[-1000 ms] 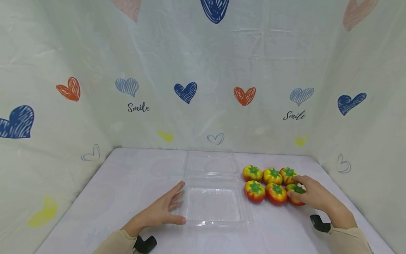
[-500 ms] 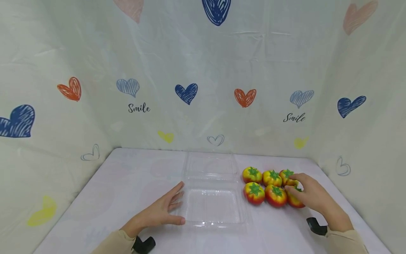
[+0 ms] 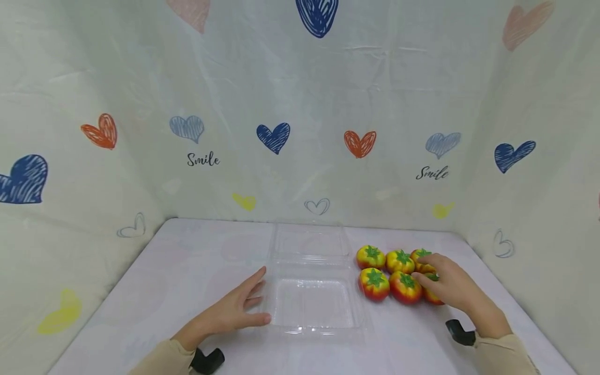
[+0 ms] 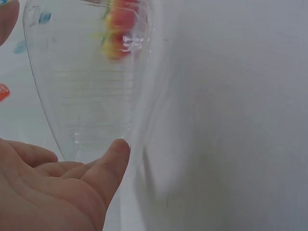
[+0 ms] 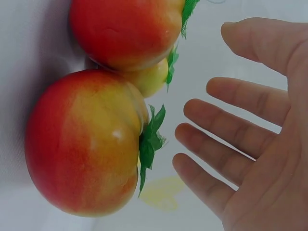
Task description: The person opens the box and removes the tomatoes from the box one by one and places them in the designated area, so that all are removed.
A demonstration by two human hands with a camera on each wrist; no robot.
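Observation:
My left hand (image 3: 234,307) lies spread beside the left edge of a clear plastic clamshell box (image 3: 313,328), whose lid (image 3: 309,240) is folded back behind it. In the left wrist view the thumb tip (image 4: 120,147) is against or very close to the box wall (image 4: 96,106). My right hand (image 3: 452,286) hovers over the right end of several red-and-yellow artificial tomatoes with green leaf tops, partly covering the right front tomato (image 3: 432,297) and right back tomato (image 3: 421,255). The right wrist view shows its fingers extended and apart from the nearest tomato (image 5: 86,144).
Left of these are the middle front tomato (image 3: 405,291), left front tomato (image 3: 373,289), middle back tomato (image 3: 399,264) and left back tomato (image 3: 370,259). They stand in two rows right of the box. A heart-printed curtain (image 3: 319,94) surrounds the white table (image 3: 197,250) behind and at the sides.
My right hand has shifted a little to the left over the tomatoes. My left hand stays by the box, and the tomatoes and box keep their places.

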